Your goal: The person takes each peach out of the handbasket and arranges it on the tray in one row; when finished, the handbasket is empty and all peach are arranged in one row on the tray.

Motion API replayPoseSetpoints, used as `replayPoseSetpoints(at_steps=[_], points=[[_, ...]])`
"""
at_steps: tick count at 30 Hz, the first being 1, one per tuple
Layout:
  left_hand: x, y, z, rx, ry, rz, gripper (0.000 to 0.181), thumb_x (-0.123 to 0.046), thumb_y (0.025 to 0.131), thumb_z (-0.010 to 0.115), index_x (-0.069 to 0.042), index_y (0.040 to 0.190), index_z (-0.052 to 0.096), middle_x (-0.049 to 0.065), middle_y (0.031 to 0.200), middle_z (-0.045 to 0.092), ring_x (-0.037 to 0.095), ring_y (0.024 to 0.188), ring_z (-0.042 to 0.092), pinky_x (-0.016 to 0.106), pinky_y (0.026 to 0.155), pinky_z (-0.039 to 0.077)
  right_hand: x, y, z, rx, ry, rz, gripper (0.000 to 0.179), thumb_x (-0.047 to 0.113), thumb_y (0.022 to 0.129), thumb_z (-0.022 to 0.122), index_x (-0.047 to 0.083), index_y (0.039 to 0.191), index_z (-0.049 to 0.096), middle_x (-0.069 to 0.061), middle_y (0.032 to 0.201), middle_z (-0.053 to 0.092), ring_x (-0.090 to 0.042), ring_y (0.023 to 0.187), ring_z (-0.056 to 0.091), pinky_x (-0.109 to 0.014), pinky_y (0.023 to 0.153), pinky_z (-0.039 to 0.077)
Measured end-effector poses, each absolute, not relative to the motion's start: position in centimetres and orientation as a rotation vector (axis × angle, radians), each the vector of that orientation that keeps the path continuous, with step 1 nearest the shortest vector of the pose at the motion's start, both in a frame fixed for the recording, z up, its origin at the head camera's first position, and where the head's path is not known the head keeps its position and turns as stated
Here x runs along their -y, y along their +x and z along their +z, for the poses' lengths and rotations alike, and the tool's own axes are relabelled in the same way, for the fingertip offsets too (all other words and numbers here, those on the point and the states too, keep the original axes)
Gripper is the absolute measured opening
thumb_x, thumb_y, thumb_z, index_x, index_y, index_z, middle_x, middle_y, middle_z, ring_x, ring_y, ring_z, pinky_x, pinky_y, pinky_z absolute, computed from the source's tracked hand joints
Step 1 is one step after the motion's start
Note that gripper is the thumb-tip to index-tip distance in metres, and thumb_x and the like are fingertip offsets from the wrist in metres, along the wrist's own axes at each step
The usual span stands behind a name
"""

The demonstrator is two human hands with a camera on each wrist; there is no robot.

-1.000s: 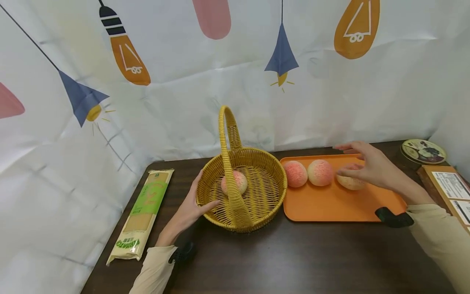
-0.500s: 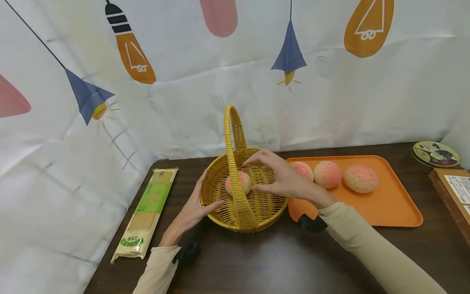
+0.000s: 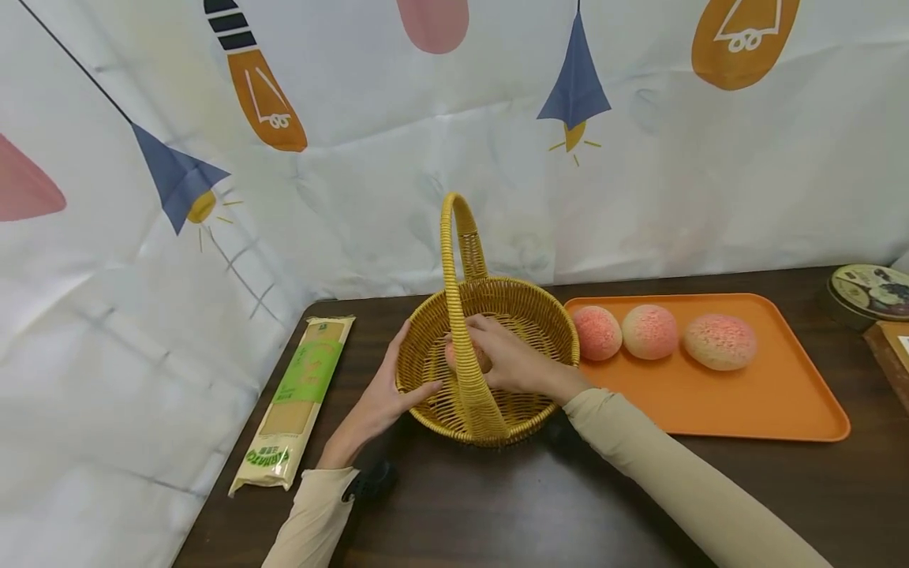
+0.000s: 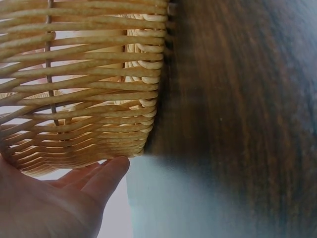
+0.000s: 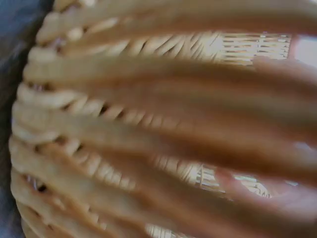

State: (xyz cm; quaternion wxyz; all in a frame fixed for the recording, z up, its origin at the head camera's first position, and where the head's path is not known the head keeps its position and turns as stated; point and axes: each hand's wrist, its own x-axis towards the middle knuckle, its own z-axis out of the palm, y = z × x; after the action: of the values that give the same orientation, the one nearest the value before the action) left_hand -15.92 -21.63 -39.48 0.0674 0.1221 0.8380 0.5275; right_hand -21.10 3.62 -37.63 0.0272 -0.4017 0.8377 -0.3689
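Note:
In the head view, a yellow wicker basket (image 3: 497,410) with a tall arched handle stands on the dark table. My left hand (image 3: 383,398) holds its left side, thumb over the rim and fingers along the outer wall; the left wrist view shows those fingertips against the weave. My right hand (image 3: 514,359) reaches inside, right of the handle, with fingers and thumb around a pink-and-cream peach (image 3: 451,356). Handle and fingers hide most of that peach. The right wrist view looks through the blurred basket weave (image 5: 99,129), the hand partly visible behind it.
Right of the basket, an orange tray (image 3: 746,410) carries two round peaches (image 3: 649,331) and a longer one (image 3: 720,341). A pack of noodles (image 3: 298,394) lies on the left. A round tin (image 3: 869,292) and a cardboard box (image 3: 888,351) sit at far right.
My right hand has swept left from the longer peach on the tray into the basket and closed around the peach there. The left hand stays on the basket; the head view has shifted right.

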Motion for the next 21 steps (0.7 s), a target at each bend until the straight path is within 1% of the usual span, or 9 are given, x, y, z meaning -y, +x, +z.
replayPoseSetpoints(at_steps=[2, 9, 12, 14, 15, 18, 21], points=[[21.6, -16.0, -39.4, -2.519, 0.382, 1.599, 0.107, -0.024, 0.096, 0.077, -0.025, 0.170, 0.000, 0.011, 0.174, 0.007, 0.039, 0.154, 0.027, 0.063, 0.117, 0.032, -3.6, -21.1, -37.6, -2.590, -1.286, -1.117, 0.061, 0.020, 0.088, 0.088, 0.003, 0.142, 0.063, -0.018, 0.144, 0.054, -0.036, 0.133, 0.051, -0.054, 0.110, 0.044], [22.0, -15.9, -39.3, -2.543, 0.378, 1.566, 0.107, -0.026, 0.097, 0.077, -0.024, 0.170, -0.001, 0.013, 0.174, 0.006, 0.041, 0.153, 0.029, 0.063, 0.117, 0.033, -3.2, -21.0, -37.6, -2.511, -1.392, -1.110, 0.055, 0.023, 0.088, 0.087, 0.003, 0.135, 0.066, -0.018, 0.142, 0.057, -0.033, 0.131, 0.056, -0.048, 0.110, 0.045], [22.0, -15.7, -39.3, -2.550, 0.368, 1.559, 0.108, -0.026, 0.096, 0.078, -0.024, 0.170, -0.001, 0.014, 0.174, 0.008, 0.041, 0.153, 0.030, 0.062, 0.116, 0.033, -3.4, -21.0, -37.5, -2.518, -1.378, -1.119, 0.048, 0.023, 0.088, 0.087, 0.006, 0.129, 0.070, -0.013, 0.134, 0.062, -0.030, 0.126, 0.058, -0.046, 0.107, 0.047], [21.9, -15.7, -39.3, -2.550, 0.363, 1.559, 0.108, -0.026, 0.096, 0.078, -0.025, 0.170, -0.001, 0.014, 0.174, 0.009, 0.041, 0.153, 0.030, 0.062, 0.117, 0.033, -3.7, -21.0, -37.4, -2.529, -1.363, -1.139, 0.045, 0.022, 0.085, 0.089, 0.009, 0.125, 0.072, -0.009, 0.127, 0.065, -0.026, 0.119, 0.060, -0.045, 0.103, 0.048], [21.9, -15.7, -39.3, -2.548, 0.363, 1.561, 0.109, -0.026, 0.096, 0.078, -0.025, 0.170, -0.001, 0.014, 0.173, 0.009, 0.041, 0.153, 0.030, 0.062, 0.117, 0.033, -4.0, -20.9, -37.3, -2.539, -1.360, -1.147, 0.046, 0.023, 0.083, 0.090, 0.010, 0.124, 0.073, -0.007, 0.123, 0.066, -0.025, 0.116, 0.061, -0.044, 0.101, 0.049], [21.7, -15.7, -39.4, -2.534, 0.359, 1.576, 0.109, -0.024, 0.096, 0.078, -0.026, 0.170, -0.001, 0.015, 0.173, 0.011, 0.041, 0.153, 0.030, 0.061, 0.116, 0.034, -5.3, -20.4, -36.4, -2.573, -1.313, -1.201, 0.052, 0.022, 0.080, 0.092, 0.011, 0.127, 0.072, -0.004, 0.121, 0.066, -0.021, 0.112, 0.061, -0.041, 0.097, 0.050], [21.7, -15.8, -39.3, -2.526, 0.368, 1.580, 0.109, -0.024, 0.096, 0.078, -0.025, 0.170, -0.002, 0.016, 0.173, 0.010, 0.041, 0.153, 0.030, 0.061, 0.116, 0.034, -7.3, -19.5, -34.6, -2.604, -1.229, -1.295, 0.058, 0.016, 0.077, 0.093, 0.013, 0.131, 0.071, -0.004, 0.124, 0.064, -0.023, 0.112, 0.061, -0.042, 0.092, 0.054]])
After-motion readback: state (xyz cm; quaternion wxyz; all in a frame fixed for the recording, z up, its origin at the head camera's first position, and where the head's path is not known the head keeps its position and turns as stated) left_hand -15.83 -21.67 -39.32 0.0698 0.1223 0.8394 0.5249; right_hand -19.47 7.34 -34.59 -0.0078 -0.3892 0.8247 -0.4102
